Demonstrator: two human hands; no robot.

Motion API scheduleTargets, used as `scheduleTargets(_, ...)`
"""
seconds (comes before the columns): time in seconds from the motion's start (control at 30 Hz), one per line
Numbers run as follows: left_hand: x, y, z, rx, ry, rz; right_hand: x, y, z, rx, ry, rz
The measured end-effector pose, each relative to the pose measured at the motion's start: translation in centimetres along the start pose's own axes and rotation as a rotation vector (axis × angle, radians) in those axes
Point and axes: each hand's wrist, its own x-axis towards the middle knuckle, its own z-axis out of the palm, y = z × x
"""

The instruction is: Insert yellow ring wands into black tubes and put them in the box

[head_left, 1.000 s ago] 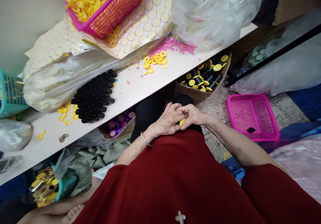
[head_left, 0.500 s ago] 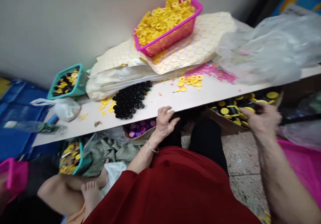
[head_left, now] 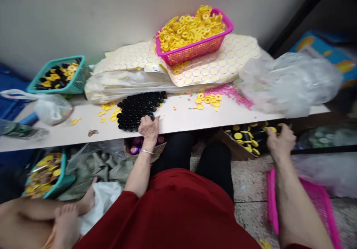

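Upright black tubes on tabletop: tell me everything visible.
The black tubes are short, round and shiny, plastic-looking. They stand upright, packed side by side on the white tabletop. Loose yellow parts lie to the left, coloured beads to the right. The left hand is at the near edge; whether it grips one is unclear.

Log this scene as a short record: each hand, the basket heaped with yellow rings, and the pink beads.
Left hand: at the near edge of the black cylinders on the table; grip unclear
Right hand: at the cardboard box of yellow-capped black tubes; grip unclear
Pink basket: heaped with yellow rings, resting on circle-printed sheets
Pink beads: scattered on the table, near the plastic bag
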Motion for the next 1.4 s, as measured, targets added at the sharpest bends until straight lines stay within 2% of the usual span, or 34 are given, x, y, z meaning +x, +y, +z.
scheduleTargets(0.1, 0.5, 0.4, 0.3, -0.01, -0.01, 0.008, 0.6, -1.2, -0.3, -0.065, 0.007, 0.056)
scheduleTargets(0.27, 0.7, 0.4, 0.4, -0.082, 0.026, 0.029, 1.1, -4.6, -0.2, 0.008, 0.262, -0.035)
scheduleTargets(0.3, 0.7, 0.4, 0.5, -0.111, 0.045, 0.035, 1.1, -5.8, 0.1, 0.025, 0.261, -0.085)
scheduleTargets(0.37, 0.6, 0.6, 0.8, -0.196, 0.087, 0.05, 0.9, -8.3, 0.8, 0.068, 0.177, -0.185)
scheduleTargets(0.43, 0.2, 1.1, 1.0, -0.321, 0.102, 0.062, 0.8, -10.5, 1.8, 0.079, 0.112, -0.197)
scheduleTargets(0.53, -0.8, 2.6, 1.1, -0.565, 0.005, 0.062, 1.1, -11.9, 3.0, 0.017, 0.177, -0.002)
scheduleTargets(0.6, -1.6, 4.0, 1.1, -0.721, -0.1, 0.06, 1.3, -11.5, 3.3, -0.007, 0.228, 0.149)
scheduleTargets(0.67, -2.3, 5.4, 1.3, -0.849, -0.187, 0.082, 1.6, -10.6, 3.4, -0.011, 0.225, 0.209)
scheduleTargets(0.83, -3.2, 8.8, 2.3, -1.014, -0.348, 0.181, 2.4, -8.9, 2.9, -0.036, 0.114, 0.117)
scheduleTargets(1.0, -3.4, 11.0, 3.3, -1.087, -0.48, 0.182, 2.8, -9.7, 2.2, -0.116, 0.062, 0.05)
scheduleTargets(1.07, -3.5, 11.3, 3.7, -1.132, -0.52, 0.173, 2.4, -10.9, 2.2, -0.146, 0.029, 0.004)
scheduleTargets(1.13, -3.5, 11.4, 4.0, -1.166, -0.54, 0.173, 1.4, -12.7, 2.5, -0.136, -0.062, -0.055)
scheduleTargets(1.3, -3.4, 11.0, 4.3, -1.181, -0.55, 0.209, -1.5, -17.9, 3.6, -0.026, -0.43, -0.219)
scheduleTargets(1.4, -3.4, 10.9, 4.3, -1.18, -0.525, 0.264, -1.6, -19.3, 4.0, 0.001, -0.468, -0.193)
